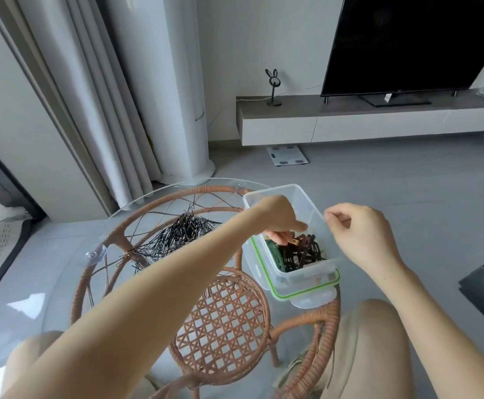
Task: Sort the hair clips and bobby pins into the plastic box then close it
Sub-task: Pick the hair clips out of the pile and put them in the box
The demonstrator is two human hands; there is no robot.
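While the left hand [281,223] dips into the plastic box [301,197], fingers curled round a brown clip [291,242] above the hair clips [304,254] already inside, the right hand [361,234] pinches the box's rim. Clip-loading seems the step in hand. Next, the bobby pins [183,234] heaped on the glass desk [62,283] need gathering, then the lid [309,298] under the box.

bright daylight from left | soft shadows | wide-angle edge bending | slight blur
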